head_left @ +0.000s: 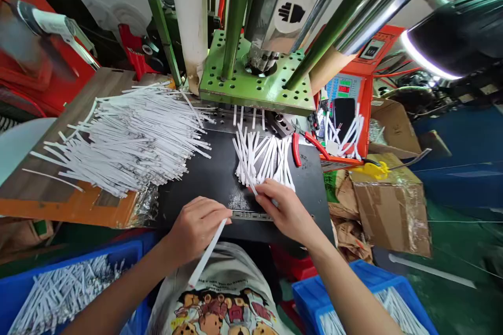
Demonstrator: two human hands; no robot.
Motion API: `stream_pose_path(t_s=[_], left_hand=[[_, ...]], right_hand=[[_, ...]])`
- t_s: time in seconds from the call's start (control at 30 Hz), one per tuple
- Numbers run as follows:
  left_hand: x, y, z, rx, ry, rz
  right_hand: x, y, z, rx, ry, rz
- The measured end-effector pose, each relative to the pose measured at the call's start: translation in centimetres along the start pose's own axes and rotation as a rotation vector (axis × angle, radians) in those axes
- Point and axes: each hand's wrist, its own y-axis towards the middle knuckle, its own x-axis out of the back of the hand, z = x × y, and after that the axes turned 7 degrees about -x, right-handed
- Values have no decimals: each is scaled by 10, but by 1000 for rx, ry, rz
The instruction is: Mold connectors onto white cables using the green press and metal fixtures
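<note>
My left hand [198,225] is closed in a pinch on the upper end of a flat white strip [209,253], which slants down toward my lap. Thumb and fingers of my right hand [288,209] pinch another thin white strip [250,181], its far end over a fanned bundle of white strips [271,154]. Between my hands a slotted metal bar [251,215] lies along the front of the black work plate [184,193]. A large pile of white strips [137,133] covers the wooden board on the left.
Ahead stands a press with a green perforated plate [255,89]. Red-handled pliers [296,149] lie right of the bundle. Blue bins of strips stand low at left [133,254] and right [308,293]. Cardboard boxes [393,209] and a lamp [456,36] are on the right.
</note>
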Motion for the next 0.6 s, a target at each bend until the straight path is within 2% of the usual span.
stream_pose_path(t_s=[0.1,0.17,0.37,0.6], left_hand=[[-17,3,-2,25,-17,28],[-25,5,-1,36,-9,45],[-30,6,0,-1,47,88],[-27,9,-6,-111,168,209]], right_hand=[[-7,-33,-10,-47,144,-75],[-16,-43,-12,-9,158,-109],[-34,-46,-17,147,-19,-248],[-47,-44,-17,240,-27,-253]])
